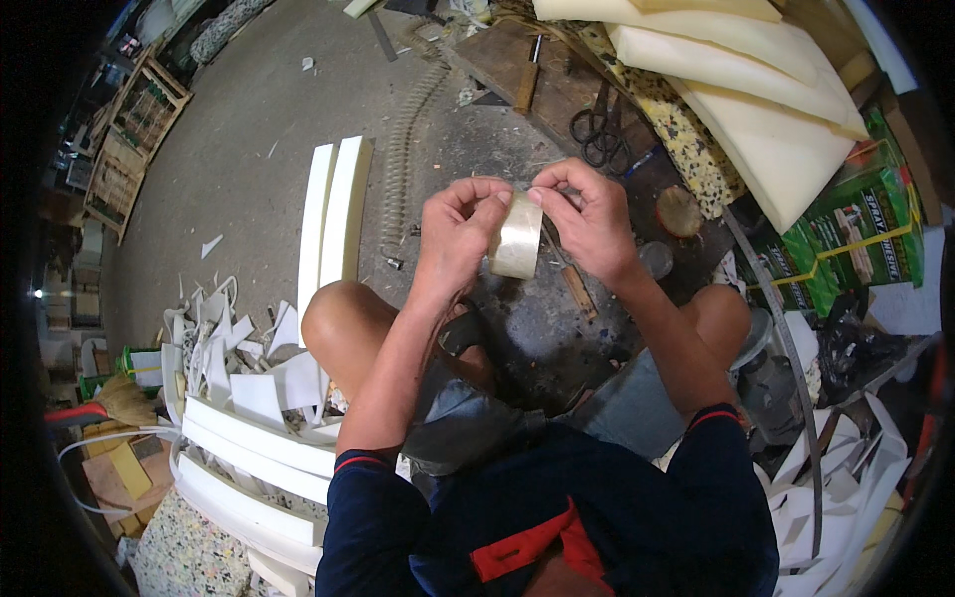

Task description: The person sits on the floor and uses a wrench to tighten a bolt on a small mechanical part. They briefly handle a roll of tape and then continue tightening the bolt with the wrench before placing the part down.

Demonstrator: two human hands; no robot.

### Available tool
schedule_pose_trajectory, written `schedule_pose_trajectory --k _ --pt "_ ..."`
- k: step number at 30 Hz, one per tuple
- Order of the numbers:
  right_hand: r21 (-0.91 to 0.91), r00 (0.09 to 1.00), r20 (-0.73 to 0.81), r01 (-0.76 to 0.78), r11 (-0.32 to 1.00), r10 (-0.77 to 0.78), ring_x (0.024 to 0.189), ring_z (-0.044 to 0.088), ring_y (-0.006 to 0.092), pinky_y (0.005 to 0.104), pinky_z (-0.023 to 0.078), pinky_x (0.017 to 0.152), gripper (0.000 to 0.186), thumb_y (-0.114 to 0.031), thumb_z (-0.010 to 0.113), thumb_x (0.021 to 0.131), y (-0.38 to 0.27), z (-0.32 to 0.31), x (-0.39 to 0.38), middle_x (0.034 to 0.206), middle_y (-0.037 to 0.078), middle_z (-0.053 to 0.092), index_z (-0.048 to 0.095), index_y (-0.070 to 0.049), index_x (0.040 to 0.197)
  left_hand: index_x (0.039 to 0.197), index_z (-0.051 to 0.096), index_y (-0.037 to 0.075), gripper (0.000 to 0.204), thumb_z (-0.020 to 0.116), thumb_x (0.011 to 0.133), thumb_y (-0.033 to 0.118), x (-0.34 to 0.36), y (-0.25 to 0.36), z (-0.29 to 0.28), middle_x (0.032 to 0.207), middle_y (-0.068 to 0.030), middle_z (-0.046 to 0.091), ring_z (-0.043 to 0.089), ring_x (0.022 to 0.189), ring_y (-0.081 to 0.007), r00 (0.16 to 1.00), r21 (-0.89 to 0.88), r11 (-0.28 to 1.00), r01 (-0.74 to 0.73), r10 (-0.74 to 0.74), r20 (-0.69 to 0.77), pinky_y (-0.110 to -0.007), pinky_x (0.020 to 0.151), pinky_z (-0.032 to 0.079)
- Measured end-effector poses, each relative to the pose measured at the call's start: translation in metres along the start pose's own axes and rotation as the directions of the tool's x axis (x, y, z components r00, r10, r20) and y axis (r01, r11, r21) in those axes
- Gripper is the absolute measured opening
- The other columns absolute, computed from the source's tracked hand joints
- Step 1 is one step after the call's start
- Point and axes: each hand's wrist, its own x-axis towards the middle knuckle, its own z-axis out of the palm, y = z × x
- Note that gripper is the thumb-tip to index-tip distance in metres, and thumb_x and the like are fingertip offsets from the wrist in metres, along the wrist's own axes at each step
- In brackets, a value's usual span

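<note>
Between my two hands is a roll of clear packing tape (515, 247), above the dark, stained floor. My left hand (456, 229) is closed on its left side, thumb and fingers meeting at the upper edge. From the other side, my right hand (595, 221) pinches the roll's top right edge with thumb and fingertips. Whether a loose tape end lies between those fingertips is too small to make out. Below the roll, a small wooden-handled tool (577, 292) lies on the floor, near my right wrist.
Beyond my hands lie black scissors (600, 137) and a wooden-handled tool (529, 78) on a brown board. Cream foam sheets (751, 119) are stacked at the far right. White foam strips (343, 214), a coiled hose (401, 164) and foam scraps (257, 398) lie to the left.
</note>
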Motion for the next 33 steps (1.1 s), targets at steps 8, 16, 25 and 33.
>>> schedule_pose_trajectory --k 8,16,25,33 --pt "0.014 1.0 -0.016 -0.006 1.0 0.006 0.083 0.061 0.0052 0.0233 0.051 0.074 0.013 0.002 0.072 0.089 0.0 -0.001 0.001 0.087 0.001 0.066 0.063 -0.001 0.098 0.099 0.071 -0.003 0.016 0.07 0.093 0.011 0.003 -0.004 -0.003 0.1 -0.0069 0.068 0.061 0.085 -0.0105 0.997 -0.037 0.997 -0.072 0.072 0.009 -0.026 0.075 0.049" --pt "0.093 1.0 -0.021 -0.007 0.996 0.009 0.077 0.061 0.0067 0.0255 0.05 0.07 0.014 0.002 0.069 0.089 0.005 -0.003 0.004 0.084 0.004 0.067 0.059 -0.002 0.098 0.101 0.07 -0.003 0.019 0.069 0.094 0.014 0.003 -0.004 -0.003 0.095 -0.0051 0.068 0.06 0.083 -0.0097 0.999 -0.139 0.99 0.006 0.0 0.042 -0.026 0.074 0.049" --pt "-0.045 0.995 -0.014 0.095 0.994 -0.096 0.084 0.063 0.0092 0.0255 0.051 0.074 0.011 0.003 0.066 0.091 -0.005 -0.006 0.001 0.092 0.008 0.069 0.068 0.002 0.101 0.102 0.07 -0.002 0.018 0.067 0.097 0.015 0.004 -0.004 -0.004 0.109 -0.006 0.068 0.06 0.091 -0.0091 0.993 -0.05 0.994 -0.097 0.1 0.063 -0.025 0.082 0.048" --pt "0.101 1.0 0.003 0.014 0.995 -0.014 0.087 0.064 0.0098 0.0236 0.053 0.076 0.015 0.007 0.067 0.09 -0.009 -0.005 -0.003 0.097 0.007 0.065 0.068 0.005 0.104 0.099 0.07 -0.001 0.015 0.066 0.096 0.014 0.002 -0.002 -0.005 0.122 -0.0106 0.063 0.059 0.105 -0.0133 0.965 0.025 0.969 -0.247 0.244 0.095 -0.028 0.091 0.047"
